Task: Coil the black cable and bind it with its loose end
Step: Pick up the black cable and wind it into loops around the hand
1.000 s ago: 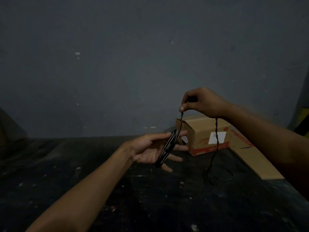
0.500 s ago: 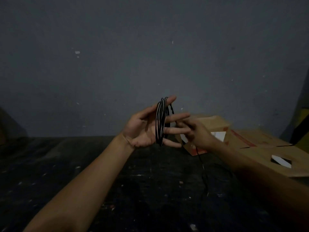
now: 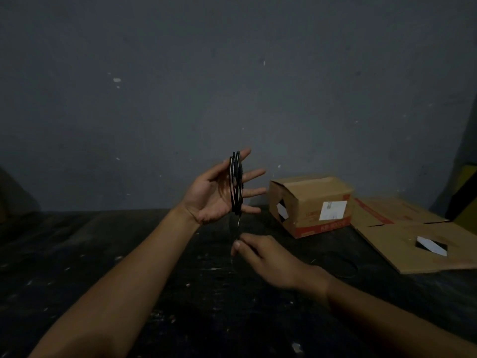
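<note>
The black cable [image 3: 236,184] is wound in several loops around the spread fingers of my left hand [image 3: 214,195], which is held up, palm facing right. A strand drops from the bottom of the coil to my right hand [image 3: 260,257], which pinches it between thumb and forefinger just below. The remaining slack of the cable [image 3: 343,266] lies in a loose loop on the dark surface to the right.
A small cardboard box [image 3: 309,202] with a white label lies on its side at the right, against the grey wall. A flattened cardboard sheet [image 3: 402,236] lies beside it. The work surface [image 3: 129,254] is dark and speckled.
My right hand came down from above the coil, passed behind my left fingers and now sits below the coil, pulling the strand down. My left hand rose and turned more upright.
</note>
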A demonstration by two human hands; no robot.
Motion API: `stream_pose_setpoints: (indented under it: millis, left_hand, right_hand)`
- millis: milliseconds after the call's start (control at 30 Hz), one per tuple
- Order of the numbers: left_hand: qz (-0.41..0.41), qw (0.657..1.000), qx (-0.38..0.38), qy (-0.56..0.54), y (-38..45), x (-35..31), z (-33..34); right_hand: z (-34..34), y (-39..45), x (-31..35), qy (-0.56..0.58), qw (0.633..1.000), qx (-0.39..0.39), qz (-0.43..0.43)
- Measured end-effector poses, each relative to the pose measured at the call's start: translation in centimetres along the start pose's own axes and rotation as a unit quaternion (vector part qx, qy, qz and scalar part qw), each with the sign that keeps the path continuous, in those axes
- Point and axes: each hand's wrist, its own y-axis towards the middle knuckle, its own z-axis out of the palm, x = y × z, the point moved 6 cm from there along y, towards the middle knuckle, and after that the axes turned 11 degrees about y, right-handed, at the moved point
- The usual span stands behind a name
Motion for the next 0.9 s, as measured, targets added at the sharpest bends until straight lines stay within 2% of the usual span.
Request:
stream_pose_setpoints:
  millis: [167, 433, 667, 800, 900]
  left_hand:
    - [-0.013, 0.997, -0.076, 0.015, 0.2, 1.0, -2.3]
    - [-0.070, 0.987, -0.135, 0.044, -0.3, 3.3, -3.9]
    - [-0.142, 0.980, -0.124, 0.071, -0.6, 5.1, -2.8]
    - [-0.178, 0.978, -0.087, 0.072, -0.9, 5.4, -1.6]
    - [-0.183, 0.980, -0.042, 0.066, -1.0, 5.4, -0.8]
  right_hand:
    - [-0.7, 0.5, 1.1, -0.064, 0.998, 0.018, -0.003]
    - [-5.7, 2.5, 4.0, -0.224, 0.974, 0.033, -0.009]
    - [-10.0, 4.8, 6.5, -0.313, 0.950, 0.016, -0.016]
    - [-11.6, 6.0, 6.4, -0.351, 0.936, 0.001, -0.013]
    - [-12.7, 6.4, 6.0, -0.332, 0.943, -0.007, -0.020]
